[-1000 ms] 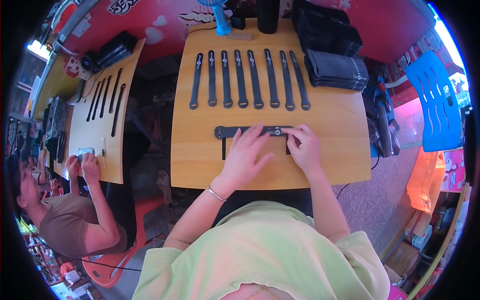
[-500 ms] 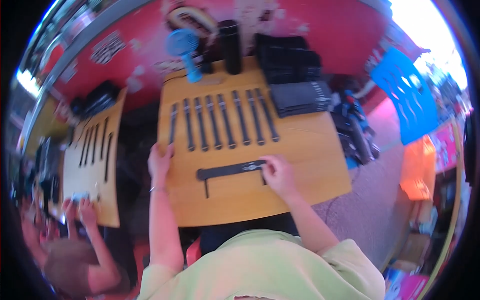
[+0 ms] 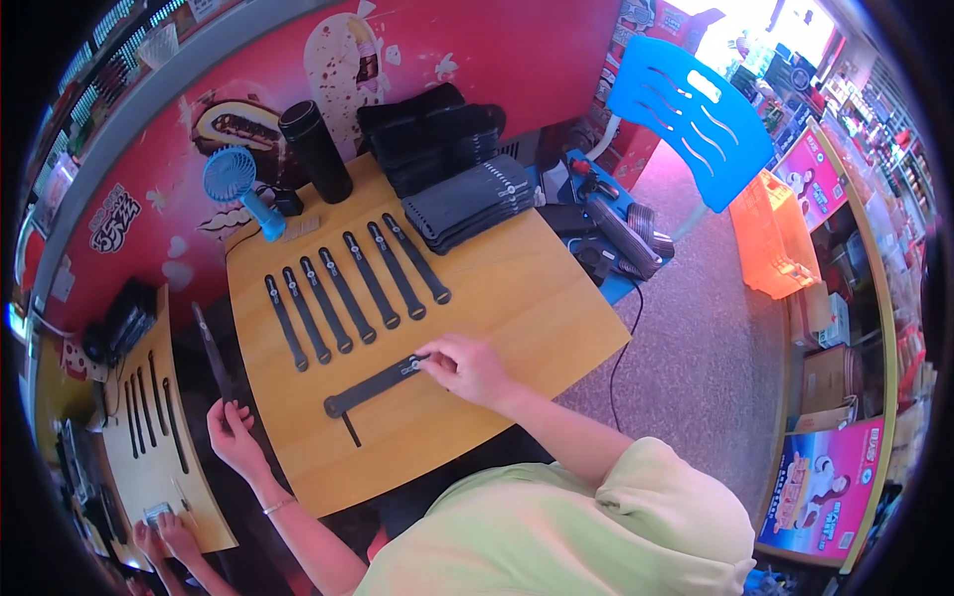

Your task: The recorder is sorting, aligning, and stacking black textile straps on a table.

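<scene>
My left hand (image 3: pixel 237 442) is off the table's left edge, its fingers closed on the lower end of a narrow black strap (image 3: pixel 212 348) that points up and away. My right hand (image 3: pixel 462 370) pinches the right end of a wider black band (image 3: pixel 376 388) near some pale metal-looking parts. This band lies slantwise on the wooden table (image 3: pixel 477 298), and a thin dark strip (image 3: pixel 351 429) sticks out below its rounded left end. Beyond it, several narrow black straps (image 3: pixel 346 298) lie side by side in a slanting row, rounded ends towards me.
Stacked dark flat pieces (image 3: pixel 467 204), a black cylinder (image 3: pixel 316 154) and a blue fan (image 3: pixel 231 177) stand at the table's back. A blue chair (image 3: pixel 691 114) and orange crate (image 3: pixel 773 233) are right. Another person's hands (image 3: pixel 167 536) work at a left table (image 3: pixel 204 512).
My left hand has lifted the leftmost strap from the row and carried it left past the table edge. My right hand stays at the band's end. The view has turned.
</scene>
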The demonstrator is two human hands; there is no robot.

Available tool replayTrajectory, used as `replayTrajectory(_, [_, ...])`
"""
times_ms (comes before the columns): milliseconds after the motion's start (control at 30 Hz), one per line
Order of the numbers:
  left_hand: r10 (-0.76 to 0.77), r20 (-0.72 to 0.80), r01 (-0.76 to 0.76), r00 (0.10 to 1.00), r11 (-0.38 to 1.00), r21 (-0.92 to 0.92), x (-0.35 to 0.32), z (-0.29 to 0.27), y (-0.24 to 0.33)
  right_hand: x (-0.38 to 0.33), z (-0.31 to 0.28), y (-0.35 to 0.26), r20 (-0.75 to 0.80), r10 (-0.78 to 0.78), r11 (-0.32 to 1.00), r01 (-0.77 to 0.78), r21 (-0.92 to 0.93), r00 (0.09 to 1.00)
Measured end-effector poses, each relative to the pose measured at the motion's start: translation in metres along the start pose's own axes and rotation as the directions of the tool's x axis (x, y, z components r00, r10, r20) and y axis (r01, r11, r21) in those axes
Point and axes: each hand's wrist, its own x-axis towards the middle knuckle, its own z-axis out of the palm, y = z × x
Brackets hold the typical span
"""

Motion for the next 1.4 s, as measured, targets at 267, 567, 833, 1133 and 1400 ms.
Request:
replayTrajectory(267, [0.129,0.434,-0.037,0.892,0.976,-0.215,-0.076,0.028,0.049,0.015,0.007,-0.051,0.487,0.182,0.683,-0.466,0.563,0.854])
replayTrajectory(567, [-0.023,0.694,0.150,0.720,0.981,-0.123,-0.115,0.036,0.044,0.010,-0.012,-0.038,0.449,0.261,0.448,-0.519,0.728,0.854])
replayTrajectory(833, [-0.182,0.667,0.288,0.723,0.956,-0.050,-0.112,0.024,0.025,0.001,-0.020,-0.019,0.385,0.341,0.685,-0.507,0.524,0.858])
replayTrajectory(1133, [-0.231,0.650,0.401,0.724,0.907,-0.124,-0.106,0.032,0.017,-0.009,-0.025,-0.007,0.308,0.456,0.761,-0.545,0.352,0.835])
replayTrajectory(1400, [-0.368,0.566,0.505,0.738,0.857,-0.102,-0.097,0.031,0.004,-0.002,-0.018,0.004,0.284,0.479,0.749,-0.555,0.361,0.831])
